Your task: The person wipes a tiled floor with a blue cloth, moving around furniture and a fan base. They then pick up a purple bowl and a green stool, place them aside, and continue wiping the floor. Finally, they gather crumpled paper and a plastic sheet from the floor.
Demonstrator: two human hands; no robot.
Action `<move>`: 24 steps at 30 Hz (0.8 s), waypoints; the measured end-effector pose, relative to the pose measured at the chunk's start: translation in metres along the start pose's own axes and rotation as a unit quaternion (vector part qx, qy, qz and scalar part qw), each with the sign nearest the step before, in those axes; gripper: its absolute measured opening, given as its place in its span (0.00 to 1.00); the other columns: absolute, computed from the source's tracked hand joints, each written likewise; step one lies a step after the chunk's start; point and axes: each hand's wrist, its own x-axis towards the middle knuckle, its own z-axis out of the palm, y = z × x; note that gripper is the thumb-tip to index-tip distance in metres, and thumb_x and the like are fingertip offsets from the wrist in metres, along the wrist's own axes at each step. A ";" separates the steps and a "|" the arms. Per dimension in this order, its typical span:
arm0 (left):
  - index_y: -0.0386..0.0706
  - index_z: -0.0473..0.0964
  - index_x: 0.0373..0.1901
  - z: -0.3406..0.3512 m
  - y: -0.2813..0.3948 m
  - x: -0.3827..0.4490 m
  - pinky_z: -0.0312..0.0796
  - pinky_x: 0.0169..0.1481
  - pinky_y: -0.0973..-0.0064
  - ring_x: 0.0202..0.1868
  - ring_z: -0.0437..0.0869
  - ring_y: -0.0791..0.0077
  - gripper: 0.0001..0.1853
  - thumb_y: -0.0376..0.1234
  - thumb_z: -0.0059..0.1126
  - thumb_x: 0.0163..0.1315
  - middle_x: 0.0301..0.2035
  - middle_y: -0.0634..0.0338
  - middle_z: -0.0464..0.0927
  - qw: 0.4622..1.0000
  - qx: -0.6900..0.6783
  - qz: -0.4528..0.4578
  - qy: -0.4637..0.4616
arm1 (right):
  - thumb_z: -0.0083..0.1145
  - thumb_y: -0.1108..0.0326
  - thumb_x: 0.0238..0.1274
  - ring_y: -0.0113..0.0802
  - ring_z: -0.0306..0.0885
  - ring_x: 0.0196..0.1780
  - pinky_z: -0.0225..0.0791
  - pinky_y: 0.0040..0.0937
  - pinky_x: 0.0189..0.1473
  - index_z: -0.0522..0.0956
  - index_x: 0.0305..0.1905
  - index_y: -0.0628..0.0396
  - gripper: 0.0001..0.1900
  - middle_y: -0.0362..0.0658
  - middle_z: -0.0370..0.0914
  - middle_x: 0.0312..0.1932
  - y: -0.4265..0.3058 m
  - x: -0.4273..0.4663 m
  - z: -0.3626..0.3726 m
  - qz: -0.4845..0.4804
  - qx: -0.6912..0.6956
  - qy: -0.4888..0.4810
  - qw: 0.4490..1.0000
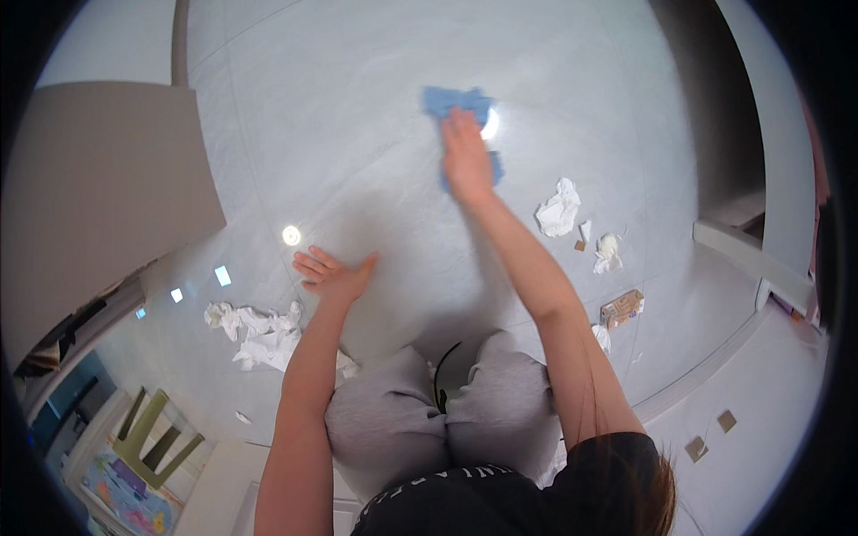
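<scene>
A blue cloth (458,100) lies on the grey tiled floor (335,154), partly hidden under my right hand (467,157). That hand presses on it, palm down and fingers outstretched, with cloth showing beyond the fingertips and beside the wrist. Lower and to the left, my left hand (333,273) holds nothing, its thumb and fingers spread; whether it rests on the floor or hovers just above, I cannot tell. Crumpled white tissues (265,338) lie near my left forearm. To the right of my right forearm is another crumpled white tissue (558,209).
Further right lie a smaller tissue wad (608,253), a small brown scrap (580,246) and a brown carton (623,307). A brown-grey panel (107,194) borders the left side, and white furniture (730,244) the right. A green stool (151,439) lies at lower left.
</scene>
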 end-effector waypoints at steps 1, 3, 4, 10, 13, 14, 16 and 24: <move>0.29 0.20 0.71 -0.001 -0.001 -0.001 0.32 0.73 0.41 0.72 0.15 0.41 0.74 0.77 0.45 0.46 0.70 0.32 0.17 1.000 0.004 0.000 0.000 | 0.47 0.79 0.51 0.56 0.56 0.73 0.51 0.48 0.73 0.71 0.60 0.64 0.26 0.55 0.61 0.70 0.027 -0.004 -0.016 0.041 -0.013 0.026 0.999; 0.29 0.20 0.71 -0.003 -0.004 -0.001 0.32 0.73 0.41 0.72 0.15 0.40 0.74 0.77 0.45 0.46 0.70 0.32 0.17 1.000 0.008 -0.001 0.002 | 0.45 0.79 0.50 0.57 0.53 0.74 0.48 0.47 0.74 0.69 0.61 0.64 0.28 0.56 0.58 0.71 0.073 -0.027 -0.054 0.078 -0.028 0.048 0.995; 0.29 0.20 0.71 -0.001 -0.004 0.000 0.33 0.73 0.41 0.72 0.15 0.40 0.74 0.77 0.45 0.46 0.69 0.32 0.17 1.000 0.008 0.000 0.003 | 0.45 0.80 0.50 0.57 0.51 0.75 0.46 0.47 0.75 0.68 0.63 0.64 0.29 0.56 0.57 0.72 0.099 -0.044 -0.074 0.097 -0.035 0.045 0.994; 0.28 0.22 0.71 0.010 -0.004 0.007 0.34 0.73 0.40 0.72 0.16 0.38 0.74 0.77 0.45 0.46 0.70 0.30 0.19 0.999 -0.012 0.031 0.003 | 0.42 0.83 0.51 0.56 0.46 0.77 0.41 0.47 0.76 0.64 0.67 0.61 0.33 0.57 0.52 0.74 0.188 -0.150 -0.144 0.194 -0.074 0.112 0.972; 0.28 0.22 0.71 0.000 -0.008 0.002 0.35 0.72 0.39 0.72 0.16 0.38 0.74 0.77 0.44 0.46 0.70 0.30 0.19 1.000 -0.003 0.019 0.006 | 0.40 0.85 0.50 0.56 0.46 0.77 0.41 0.48 0.76 0.64 0.68 0.60 0.34 0.57 0.52 0.74 0.129 -0.130 -0.152 0.163 0.025 0.093 0.982; 0.28 0.22 0.71 -0.003 -0.007 0.001 0.35 0.72 0.39 0.72 0.16 0.38 0.74 0.77 0.44 0.46 0.70 0.30 0.19 1.000 0.000 0.021 0.007 | 0.40 0.85 0.50 0.56 0.47 0.77 0.41 0.48 0.76 0.64 0.68 0.59 0.34 0.57 0.52 0.74 0.096 -0.118 -0.148 0.119 0.051 0.065 0.989; 0.27 0.22 0.71 -0.001 -0.008 0.002 0.35 0.72 0.38 0.73 0.17 0.38 0.74 0.77 0.44 0.46 0.70 0.30 0.19 1.000 0.002 0.024 0.010 | 0.40 0.86 0.48 0.56 0.48 0.77 0.42 0.47 0.76 0.65 0.68 0.59 0.35 0.57 0.54 0.73 0.034 -0.103 -0.129 0.035 0.115 -0.014 0.993; 0.27 0.22 0.70 0.000 -0.004 0.002 0.34 0.72 0.38 0.72 0.17 0.37 0.74 0.77 0.45 0.46 0.69 0.29 0.19 0.999 -0.001 0.035 0.010 | 0.51 0.74 0.56 0.48 0.57 0.73 0.55 0.46 0.72 0.73 0.58 0.60 0.22 0.51 0.63 0.69 -0.105 -0.083 0.002 -0.261 0.128 -0.186 0.939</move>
